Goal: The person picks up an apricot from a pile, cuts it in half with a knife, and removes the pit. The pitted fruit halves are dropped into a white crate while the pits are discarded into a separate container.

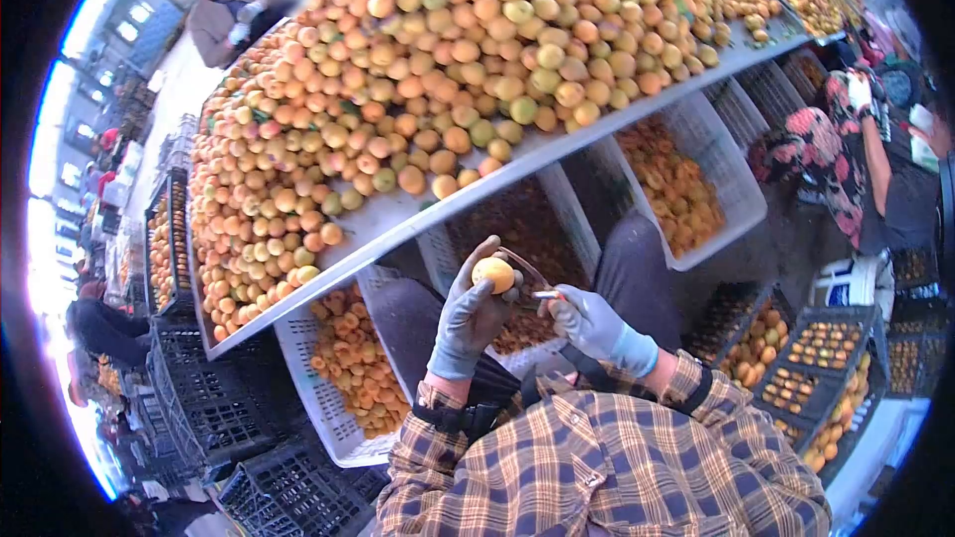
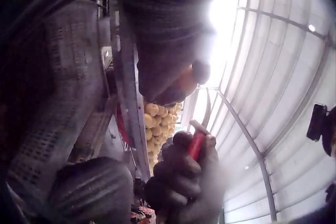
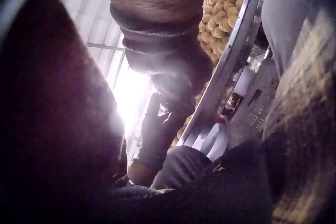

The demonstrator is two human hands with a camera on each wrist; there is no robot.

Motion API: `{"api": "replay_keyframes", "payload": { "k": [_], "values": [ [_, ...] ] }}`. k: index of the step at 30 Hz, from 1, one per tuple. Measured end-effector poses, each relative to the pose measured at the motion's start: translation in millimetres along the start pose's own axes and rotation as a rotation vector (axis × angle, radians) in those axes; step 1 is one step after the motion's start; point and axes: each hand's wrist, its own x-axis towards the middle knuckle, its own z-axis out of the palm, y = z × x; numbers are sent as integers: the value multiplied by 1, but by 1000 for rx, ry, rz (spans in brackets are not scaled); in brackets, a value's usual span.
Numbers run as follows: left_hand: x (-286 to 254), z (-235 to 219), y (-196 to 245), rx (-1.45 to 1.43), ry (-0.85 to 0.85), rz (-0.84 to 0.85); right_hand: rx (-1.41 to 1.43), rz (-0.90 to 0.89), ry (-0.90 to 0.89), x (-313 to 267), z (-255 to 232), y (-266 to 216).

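Head view: gloved left hand [image 1: 472, 318] has its grip closed round one orange-yellow fruit [image 1: 492, 275], held up over the middle white crate [image 1: 572, 224], between the knees. Gloved right hand [image 1: 594, 326] grips a curved tool [image 1: 527, 267] — tool reaches toward the fruit; contact, can't tell. Fruit pile [image 1: 448, 60] sits on the tabletop [image 1: 390, 211] ahead, crates of cut fruit below its near edge. Black trays [image 1: 818, 350] with fruit at right.

Left wrist view: fruit partly visible at left hand, dim. Right hand's fingers curl round the tool's red handle [image 2: 196, 146].

Right wrist view: both hands close together, dark — finger detail and tool contact can't be told from here.
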Motion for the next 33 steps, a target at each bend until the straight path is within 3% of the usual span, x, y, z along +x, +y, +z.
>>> {"api": "replay_keyframes", "payload": {
  "k": [4, 11, 17, 19, 25, 27, 28, 30, 32, 33],
  "values": [
    [-7, 6, -29, 107, -17, -7, -159, 62, 8, -26, -8, -8],
    [-22, 7, -34, 68, 15, -95, -410, -1, 38, -44, -4, -5],
    [-30, -1, -49, 196, 25, -38, -561, 35, 132, -43, 8, 10],
    [-30, -1, -52, 417, 59, 25, -558, 72, 144, -40, 12, 21],
    [-23, -15, -59, 192, 121, 79, -387, 152, 68, -26, 14, 16],
    [-19, -19, -57, -327, 73, -116, -435, 215, 95, -34, 17, 10],
    [-19, -17, -59, -406, 43, -180, -436, 215, 93, -33, 17, 15],
    [-22, -4, -73, -357, 85, -169, -466, 127, 203, -32, 18, 28],
    [-25, 5, -70, -216, 93, -180, -460, 124, 181, -26, 15, 32],
    [-19, -12, -78, -195, 130, -147, -459, 112, 148, -20, 11, 30]
  ]
}}
